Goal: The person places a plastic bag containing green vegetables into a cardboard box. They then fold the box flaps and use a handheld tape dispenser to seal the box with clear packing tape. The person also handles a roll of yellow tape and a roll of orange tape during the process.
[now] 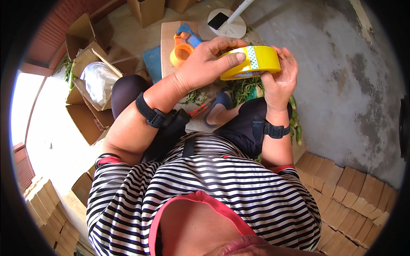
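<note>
A wide roll of yellow packing tape (267, 60) is held up between both hands, with a white and green patterned strip across its outer face. My left hand (209, 59) grips its left side, thumb on the outer face near that strip. At the roll's right side, my right hand (282, 72) has its thumb at the lower edge and its fingers behind. Beyond my left hand, a tape dispenser (189, 36) with orange and blue parts and an orange ring (181, 54) lies on a cardboard box (168, 41).
Open cardboard boxes (85, 120) stand at the left, one holding a clear plastic bag (99, 81). A phone (218, 21) rests on a round white stand base (238, 29). Green plants (240, 89) lie near my foot. Stacked flat cartons (349, 198) fill the lower right.
</note>
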{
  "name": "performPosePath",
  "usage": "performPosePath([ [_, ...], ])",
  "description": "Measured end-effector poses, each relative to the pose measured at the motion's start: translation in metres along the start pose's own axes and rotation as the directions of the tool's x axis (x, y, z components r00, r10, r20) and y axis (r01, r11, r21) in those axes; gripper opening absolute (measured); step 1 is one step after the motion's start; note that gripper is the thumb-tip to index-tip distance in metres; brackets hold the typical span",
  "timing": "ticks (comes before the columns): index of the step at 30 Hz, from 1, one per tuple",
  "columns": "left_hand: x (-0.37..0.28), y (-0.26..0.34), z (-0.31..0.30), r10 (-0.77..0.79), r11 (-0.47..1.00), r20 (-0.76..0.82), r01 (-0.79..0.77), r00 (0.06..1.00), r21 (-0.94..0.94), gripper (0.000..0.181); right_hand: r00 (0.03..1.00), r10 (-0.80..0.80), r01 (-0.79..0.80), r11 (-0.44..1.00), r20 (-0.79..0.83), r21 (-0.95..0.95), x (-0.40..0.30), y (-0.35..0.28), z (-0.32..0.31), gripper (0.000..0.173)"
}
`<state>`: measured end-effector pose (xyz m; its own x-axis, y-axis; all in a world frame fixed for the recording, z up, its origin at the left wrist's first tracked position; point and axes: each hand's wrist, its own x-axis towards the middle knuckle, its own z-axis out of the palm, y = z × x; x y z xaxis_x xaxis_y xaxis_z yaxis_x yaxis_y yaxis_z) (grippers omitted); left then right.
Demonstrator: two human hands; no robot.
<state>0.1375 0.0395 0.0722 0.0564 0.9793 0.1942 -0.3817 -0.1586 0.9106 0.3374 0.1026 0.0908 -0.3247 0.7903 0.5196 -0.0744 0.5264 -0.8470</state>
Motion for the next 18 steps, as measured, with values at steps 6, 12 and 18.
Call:
performPosePath([
  [6,0.002,-0.001,-0.003,-0.13,0.969,0.073,0.111,0.989,0.22,0.071,0.991,0.113,-0.117,0.991,0.066,0.061,0.007,-0.003,-0.008,0.062],
  [12,0.004,-0.005,-0.001,-0.137,0.966,0.026,0.127,0.99,0.224,0.059,0.982,-0.052,0.115,0.927,0.182,-0.358,0.025,-0.042,-0.004,0.059],
  [18,0.009,-0.012,0.004,-0.034,0.948,-0.044,0.046,0.998,0.315,0.069,0.939,-0.095,0.314,0.625,0.33,-0.715,0.03,-0.069,0.026,0.043],
])
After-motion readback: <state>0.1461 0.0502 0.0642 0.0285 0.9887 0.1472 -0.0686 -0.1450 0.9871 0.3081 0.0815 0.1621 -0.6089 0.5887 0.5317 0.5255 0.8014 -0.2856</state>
